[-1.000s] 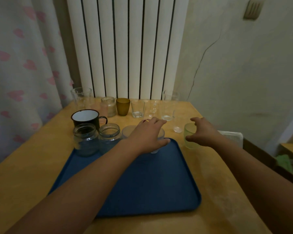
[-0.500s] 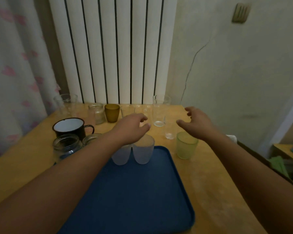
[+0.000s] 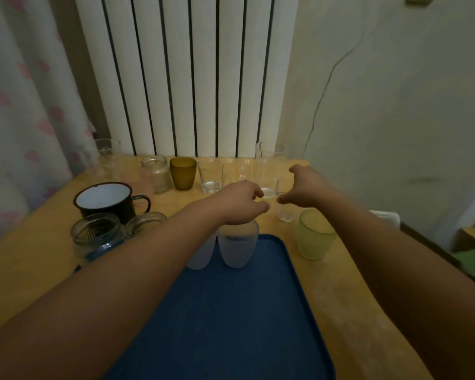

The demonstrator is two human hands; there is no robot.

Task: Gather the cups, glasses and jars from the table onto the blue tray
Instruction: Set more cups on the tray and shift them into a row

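White radiator (image 3: pixel 187 78) panels and a cracked wall back a yellow wooden worktop (image 3: pixel 33 259), with a heart-print curtain (image 3: pixel 25 105) off to the side. Blue tray (image 3: pixel 230 325) sits near the front edge, and two frosted cups (image 3: pixel 237 248) already stand at its far end; two glass jars (image 3: pixel 99 235) look to be at its far left corner, though I can't tell if they're fully on it.

Both hands are out over the clear glassware in the middle. Left hand (image 3: pixel 240 201) has its fingers curled with nothing visibly in them, and the right hand (image 3: pixel 303 189) hangs in a loose claw, thumb and fingers apart, right above a small clear glass (image 3: pixel 284 212) — not closed on it as far as I can see. So neither grip is holding anything.

My guess on handling: that small glass is light but smooth, slippery and breakable, so pinch it round the wall below the rim, not by the lip. The tall clear glass (image 3: pixel 270 171) just behind it is tippy, take it low. The green frosted cup (image 3: pixel 314 234) beside the tray looks like plastic and should be forgiving.

Still out on the worktop: an amber cup (image 3: pixel 182 172), a little jar (image 3: pixel 156 174), a short tumbler (image 3: pixel 211 176), a black enamel mug (image 3: pixel 106 200) and a big clear glass (image 3: pixel 104 157) at the back left. Stuff is packed close — knuckles could easily knock a neighbour over while reaching in.
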